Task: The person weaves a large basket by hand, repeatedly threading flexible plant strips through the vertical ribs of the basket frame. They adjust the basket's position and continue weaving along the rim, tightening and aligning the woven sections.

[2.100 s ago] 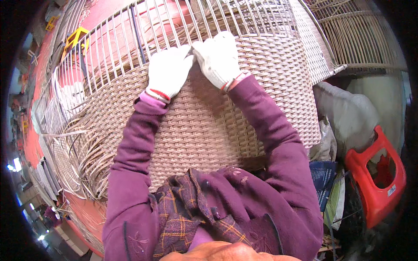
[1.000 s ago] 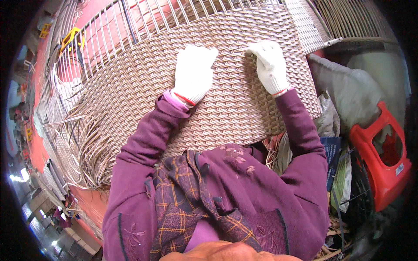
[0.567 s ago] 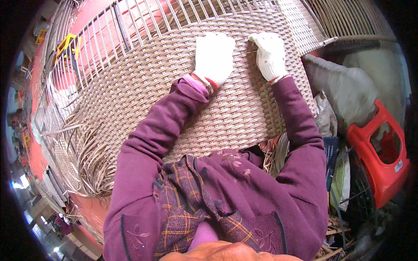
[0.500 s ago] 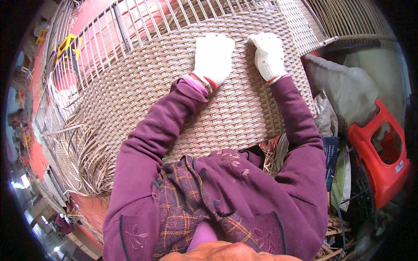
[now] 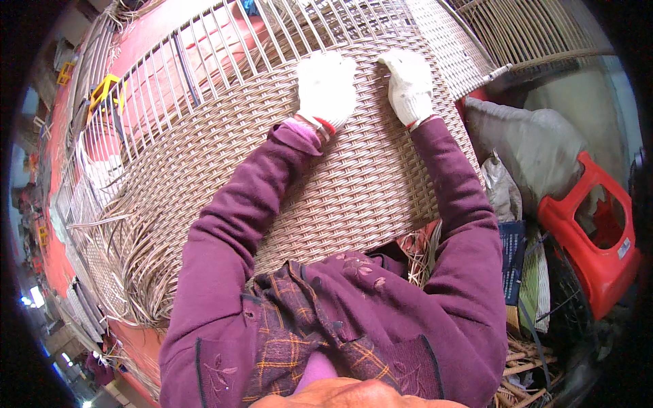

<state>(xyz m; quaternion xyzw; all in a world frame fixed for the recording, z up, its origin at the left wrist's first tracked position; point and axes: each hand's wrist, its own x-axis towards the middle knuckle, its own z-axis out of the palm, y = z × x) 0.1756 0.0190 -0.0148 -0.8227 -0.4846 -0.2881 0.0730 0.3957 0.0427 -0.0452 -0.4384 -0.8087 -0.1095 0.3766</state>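
Note:
A wide woven panel (image 5: 354, 183) of flat tan-brown strands lies in front of me, with bare metal rods standing out along its far edge. My left hand (image 5: 327, 85), in a white knit glove with a red cuff edge, rests on the weave near those rods. Its fingers curl down under the palm, out of sight. Just right of it, my right hand (image 5: 410, 83), gloved alike, is also closed over the weave, its bent forefinger and thumb toward the left hand. Whether a strand lies in either grip is hidden by the gloves.
Loose strand ends (image 5: 146, 275) bunch at the panel's left. A red plastic stool (image 5: 592, 231) lies tilted at the right, beside a grey sack (image 5: 524, 129). Another ribbed frame (image 5: 530, 30) stands at the far right. Yellow plastic pieces (image 5: 105, 92) show at the far left.
The whole view has shifted slightly, so hands, panel and stool all sit a little farther left. Both hands remain closed at nearly the same place on the weave.

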